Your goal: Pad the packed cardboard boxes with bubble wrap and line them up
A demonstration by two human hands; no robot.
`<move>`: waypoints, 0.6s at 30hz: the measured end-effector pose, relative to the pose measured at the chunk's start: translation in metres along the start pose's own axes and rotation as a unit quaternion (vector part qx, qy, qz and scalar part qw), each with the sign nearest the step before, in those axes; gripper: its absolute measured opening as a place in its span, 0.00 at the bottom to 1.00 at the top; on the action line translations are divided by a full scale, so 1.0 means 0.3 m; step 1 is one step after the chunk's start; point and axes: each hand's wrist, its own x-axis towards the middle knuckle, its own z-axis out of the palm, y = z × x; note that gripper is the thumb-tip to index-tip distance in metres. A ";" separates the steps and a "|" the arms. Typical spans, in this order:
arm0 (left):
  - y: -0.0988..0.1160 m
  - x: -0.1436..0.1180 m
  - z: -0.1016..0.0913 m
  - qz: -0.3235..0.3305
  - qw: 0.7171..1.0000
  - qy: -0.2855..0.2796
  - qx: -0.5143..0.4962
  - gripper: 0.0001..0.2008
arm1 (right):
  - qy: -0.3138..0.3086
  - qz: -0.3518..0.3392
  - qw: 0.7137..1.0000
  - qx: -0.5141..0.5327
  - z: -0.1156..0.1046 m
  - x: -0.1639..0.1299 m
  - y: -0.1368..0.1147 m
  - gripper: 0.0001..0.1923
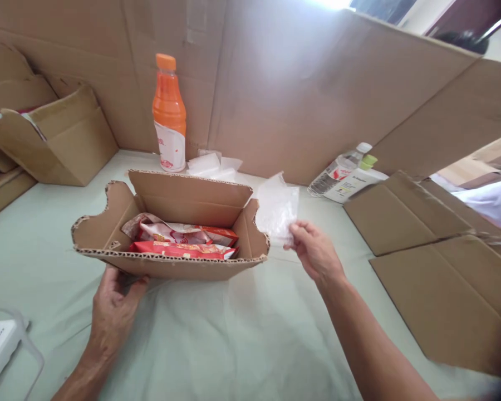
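An open cardboard box (183,270) stands in the middle with its flaps up. Inside lie several red and white snack packets (183,249). My left hand (114,303) is at the box's lower front left, closed against it, its fingertips partly hidden beneath. To the right of the box, my right hand (317,250) pinches the lower right corner of a translucent white plastic sheet or bag (278,206), which looks like bubble wrap. The sheet's left edge is behind the box's right flap.
Behind the box stand an orange drink bottle (169,117) and more white wrap (212,166). A clear bottle (338,170) and a white container (353,184) lean at the back right. Cardboard boxes (75,133) flank the left, folded cardboard (446,295) the right. A white device (0,345) with a cable sits front left.
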 end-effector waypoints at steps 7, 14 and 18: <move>0.038 -0.149 -0.016 0.247 0.956 0.112 0.117 0.40 | -0.041 0.185 0.982 -0.011 -0.184 -0.345 0.193 0.29; 0.094 -0.375 0.057 0.311 0.918 -0.202 0.138 0.18 | -0.048 0.182 0.979 -0.085 -0.278 -0.378 0.176 0.40; 0.208 -0.464 0.138 -0.063 0.828 -0.532 -0.167 0.20 | -0.075 0.133 0.982 -0.116 -0.242 -0.356 0.184 0.32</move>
